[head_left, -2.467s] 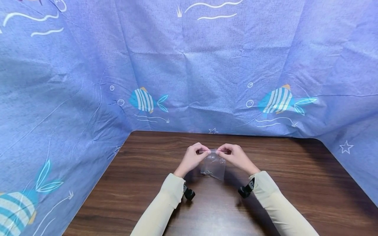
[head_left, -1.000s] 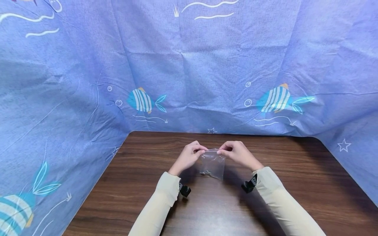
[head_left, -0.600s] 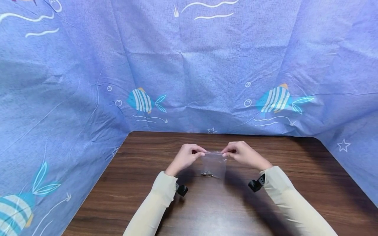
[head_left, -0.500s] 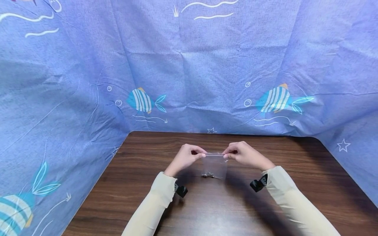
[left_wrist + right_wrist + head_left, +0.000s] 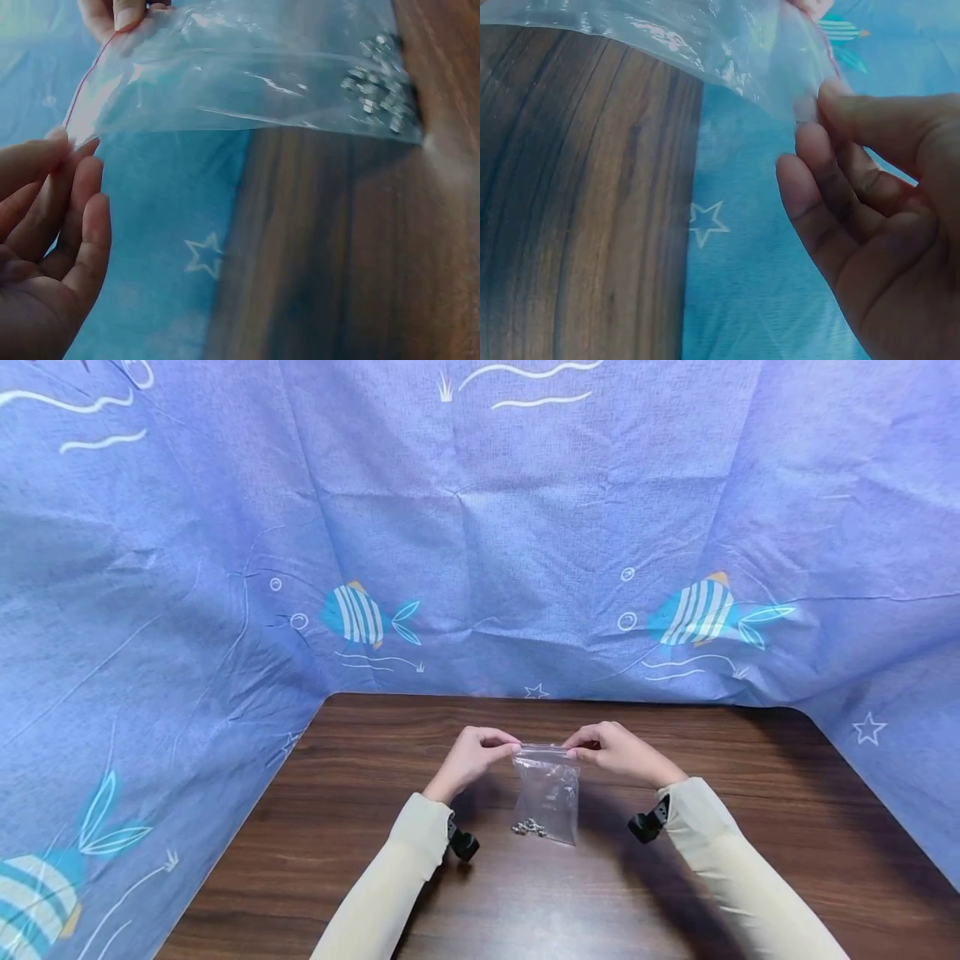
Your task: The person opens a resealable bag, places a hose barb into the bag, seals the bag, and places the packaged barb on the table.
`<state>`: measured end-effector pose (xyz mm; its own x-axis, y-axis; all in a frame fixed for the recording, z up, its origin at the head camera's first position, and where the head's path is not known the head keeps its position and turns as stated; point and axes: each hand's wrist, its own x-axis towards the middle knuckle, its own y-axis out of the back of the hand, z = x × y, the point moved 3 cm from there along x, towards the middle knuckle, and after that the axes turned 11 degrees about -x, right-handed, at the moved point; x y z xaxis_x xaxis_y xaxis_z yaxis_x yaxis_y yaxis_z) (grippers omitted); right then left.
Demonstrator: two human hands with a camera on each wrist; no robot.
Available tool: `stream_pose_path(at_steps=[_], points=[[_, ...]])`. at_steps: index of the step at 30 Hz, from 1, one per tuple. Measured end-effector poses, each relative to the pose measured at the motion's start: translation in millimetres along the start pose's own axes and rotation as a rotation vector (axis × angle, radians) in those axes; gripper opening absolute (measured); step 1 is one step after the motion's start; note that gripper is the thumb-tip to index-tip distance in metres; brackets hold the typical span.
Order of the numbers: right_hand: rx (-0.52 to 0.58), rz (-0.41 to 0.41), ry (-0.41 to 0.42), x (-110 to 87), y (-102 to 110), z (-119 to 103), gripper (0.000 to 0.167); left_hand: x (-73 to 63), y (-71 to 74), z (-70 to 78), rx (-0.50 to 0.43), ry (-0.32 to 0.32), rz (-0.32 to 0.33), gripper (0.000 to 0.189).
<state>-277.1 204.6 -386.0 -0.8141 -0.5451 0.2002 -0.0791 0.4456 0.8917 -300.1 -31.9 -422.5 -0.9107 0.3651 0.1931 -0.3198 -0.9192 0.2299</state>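
A clear zip-lock bag (image 5: 551, 793) hangs between my two hands over the table, its top edge stretched level. Small shiny metal pieces (image 5: 529, 827) lie gathered in its lower left corner; in the left wrist view the metal pieces (image 5: 379, 86) look like little nuts or screws, too blurred to tell. My left hand (image 5: 472, 762) pinches the left end of the bag's top between thumb and finger. At the other end, my right hand (image 5: 622, 752) pinches the top right corner. A red line (image 5: 91, 75) runs along the bag's mouth between the hands.
The dark wooden table (image 5: 360, 827) spreads beneath the bag. Behind it and at both sides hangs a blue cloth (image 5: 525, 543) with fish and stars. Each wrist carries a black camera, such as the right wrist camera (image 5: 647, 823).
Both hands have moved apart along the bag's top since the earliest frame. Just lately the bag's lower end has swung toward me, the metal pieces with it, and the right hand has shifted slightly left.
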Motion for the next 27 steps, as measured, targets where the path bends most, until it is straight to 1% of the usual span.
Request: stream_pose_path(at_steps=[2,6,11,15,18,22,25,27], points=[[-0.01,0.016,-0.011,3.2,-4,4,0.015,3.5,0.0,-7.0,-0.017,0.002,0.022,0.015],[-0.033,0.051,-0.071,8.5,-15,11,0.017,10.1,-0.4,-17.4,-0.041,0.015,0.045,0.017],[-0.011,0.075,-0.165,11.4,-31,19,0.014,16.7,-1.4,-29.9,-0.007,0.056,0.063,0.02],[0.024,0.093,-0.216,12.4,-42,26,0.013,18.4,-2.1,-35.5,0.024,0.074,0.064,0.018],[0.031,0.096,-0.242,11.9,-47,31,0.014,18.6,-2.3,-37.4,0.054,0.079,0.027,0.019],[0.033,0.091,-0.264,9.2,-53,34,0.019,17.1,-2.4,-39.1,0.13,0.069,-0.059,0.027],[0.045,0.085,-0.274,7.2,-58,36,0.028,13.8,-1.8,-38.7,0.199,0.052,-0.107,0.032],[0.057,0.079,-0.281,5.6,-60,36,0.037,11.5,-0.9,-38.0,0.243,0.044,-0.12,0.036]])
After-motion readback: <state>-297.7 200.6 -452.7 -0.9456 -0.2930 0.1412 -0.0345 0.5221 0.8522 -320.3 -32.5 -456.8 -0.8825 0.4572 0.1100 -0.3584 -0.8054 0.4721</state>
